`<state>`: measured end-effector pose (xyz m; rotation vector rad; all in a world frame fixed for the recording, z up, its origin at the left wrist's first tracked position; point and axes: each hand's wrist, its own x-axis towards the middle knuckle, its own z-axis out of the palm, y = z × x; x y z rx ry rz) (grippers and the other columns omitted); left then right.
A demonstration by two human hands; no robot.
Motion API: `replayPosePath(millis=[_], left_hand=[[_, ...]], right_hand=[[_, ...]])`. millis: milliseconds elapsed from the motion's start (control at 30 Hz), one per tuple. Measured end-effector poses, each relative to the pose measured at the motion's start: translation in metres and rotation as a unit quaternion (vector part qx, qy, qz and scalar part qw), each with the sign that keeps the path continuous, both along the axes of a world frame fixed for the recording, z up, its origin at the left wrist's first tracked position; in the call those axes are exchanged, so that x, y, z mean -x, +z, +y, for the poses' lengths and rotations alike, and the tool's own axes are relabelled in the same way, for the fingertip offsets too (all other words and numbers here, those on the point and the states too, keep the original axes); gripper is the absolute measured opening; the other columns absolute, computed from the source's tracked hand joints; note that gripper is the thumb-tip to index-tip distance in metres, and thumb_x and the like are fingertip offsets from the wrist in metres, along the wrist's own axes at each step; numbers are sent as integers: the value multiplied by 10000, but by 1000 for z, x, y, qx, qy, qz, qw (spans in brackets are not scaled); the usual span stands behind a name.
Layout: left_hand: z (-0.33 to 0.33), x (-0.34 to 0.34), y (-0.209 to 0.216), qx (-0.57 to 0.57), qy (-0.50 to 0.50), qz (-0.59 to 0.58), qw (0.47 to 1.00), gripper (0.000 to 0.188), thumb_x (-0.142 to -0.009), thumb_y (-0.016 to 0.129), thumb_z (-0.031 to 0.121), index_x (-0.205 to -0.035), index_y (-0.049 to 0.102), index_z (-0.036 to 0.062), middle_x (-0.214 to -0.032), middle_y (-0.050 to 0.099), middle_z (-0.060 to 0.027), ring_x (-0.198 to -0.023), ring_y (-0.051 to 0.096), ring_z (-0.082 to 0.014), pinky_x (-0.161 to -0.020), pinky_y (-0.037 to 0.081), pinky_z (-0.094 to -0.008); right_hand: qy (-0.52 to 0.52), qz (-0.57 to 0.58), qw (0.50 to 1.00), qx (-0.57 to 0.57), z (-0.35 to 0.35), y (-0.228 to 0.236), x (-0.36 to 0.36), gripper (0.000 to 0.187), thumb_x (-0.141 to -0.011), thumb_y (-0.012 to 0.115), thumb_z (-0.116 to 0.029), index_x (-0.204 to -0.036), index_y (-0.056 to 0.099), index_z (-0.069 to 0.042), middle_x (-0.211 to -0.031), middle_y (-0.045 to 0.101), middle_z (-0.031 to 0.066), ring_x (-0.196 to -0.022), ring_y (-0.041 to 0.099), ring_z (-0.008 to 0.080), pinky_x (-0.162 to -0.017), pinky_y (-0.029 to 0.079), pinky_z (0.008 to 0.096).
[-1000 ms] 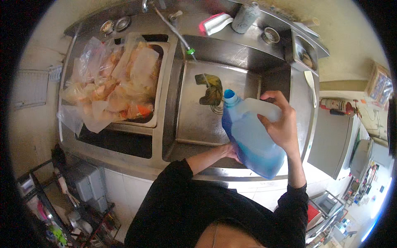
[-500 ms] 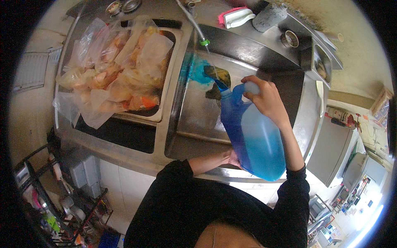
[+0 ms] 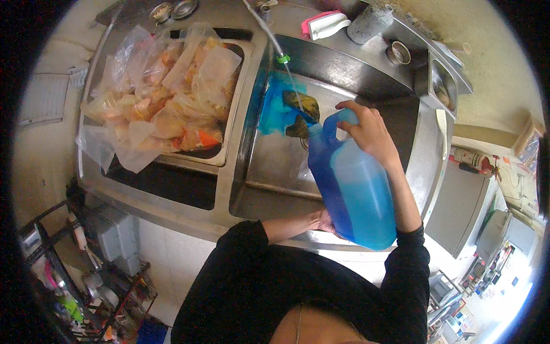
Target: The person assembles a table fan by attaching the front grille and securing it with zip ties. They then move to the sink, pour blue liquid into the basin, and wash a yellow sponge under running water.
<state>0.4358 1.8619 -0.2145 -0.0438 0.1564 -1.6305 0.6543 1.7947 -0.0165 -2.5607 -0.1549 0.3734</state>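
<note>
A large translucent jug of blue liquid (image 3: 364, 198) is tilted over the sink, its mouth toward the far left. My right hand (image 3: 366, 132) is wrapped round its handle at the top. Under the jug's lower end, my left hand (image 3: 326, 221) supports it, its fingers partly hidden behind the jug. Blue liquid runs from the mouth into a metal tray (image 3: 272, 166) in the sink. A blue pool (image 3: 278, 109) spreads there, beside a dark green and yellow scouring cloth or sponge (image 3: 303, 112). Water streams from a tap (image 3: 281, 56) with a green ring above the tray.
The left basin holds a metal pan (image 3: 224, 155) heaped with plastic bags of what looks like raw meat (image 3: 166, 97). Along the back ledge are a pink-bristled brush (image 3: 326, 26), a grey container (image 3: 370, 24) and a small metal bowl (image 3: 399, 53). A white-handled utensil (image 3: 442, 133) lies at the right edge.
The blue pool in the tray has grown wider and darker. The jug has shifted very slightly; both hands keep their places on it.
</note>
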Motion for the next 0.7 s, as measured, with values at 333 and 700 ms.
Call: replayPosePath(millis=[333,700], left_hand=[[3,3,7,7,-6,14,1000,777,-824,417,656,-1362,362,98,-1339,445,-135,-1204,449,-332,-932,373,-600],[-6,7,-15,-30,-14,-8,999,884,-772,372,742,-1345,389,69,-1333,446,-163,-1197,452,-335,-966,342,-591]], right_hand=[[-5,22,1000,1,-4,-2,-4,340,-776,637,-192,-1085,596,-53,-846,630,228,-848,587,371,-868,405,414],[-8,-26,999,34,-6,19,8,362,-778,649,-223,-1098,602,-61,-864,638,212,-856,602,348,-836,433,409]])
